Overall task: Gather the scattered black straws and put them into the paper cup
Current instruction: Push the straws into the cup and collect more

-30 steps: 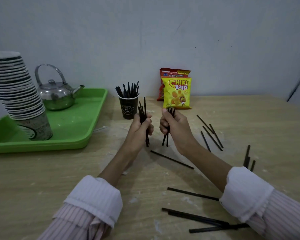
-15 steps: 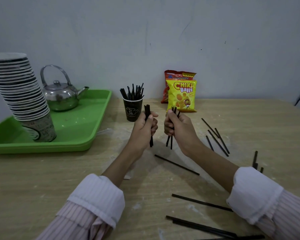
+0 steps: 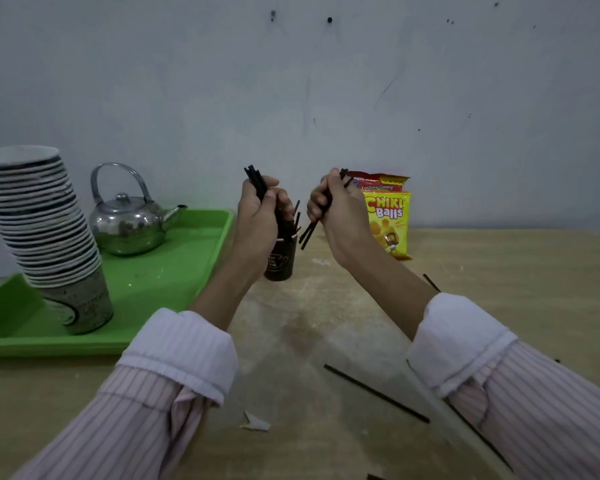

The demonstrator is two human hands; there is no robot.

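1. The left hand (image 3: 258, 220) is clenched around a bundle of black straws (image 3: 255, 178). The upper ends of the bundle stand above the fist and lean to the left.
2. The right hand (image 3: 340, 216) grasps a second bundle (image 3: 309, 233) in curled fingers. The lower ends of this bundle slant down and to the left, towards the cup's rim, and a short length shows above the thumb.
3. The paper cup (image 3: 284, 261) stands upright on the table (image 3: 516, 278), just right of the green tray (image 3: 177, 271). The left hand and wrist hide part of it.
4. The cup already holds several standing straws (image 3: 297, 216). We cannot tell whether the left hand's bundle touches them.
5. One loose straw (image 3: 374, 393) lies flat on the near part of the table, between the two sleeves. A short length of another straw (image 3: 431, 282) shows just beyond the right forearm.
6. A metal kettle (image 3: 129, 223) sits at the far end of the tray. A leaning stack of cups (image 3: 39, 230) stands at its left.
7. A yellow snack bag (image 3: 390, 223) leans at the wall to the right of the right hand, with a red bag (image 3: 381, 181) behind it.
8. A paper scrap (image 3: 253, 422) lies on the near table.
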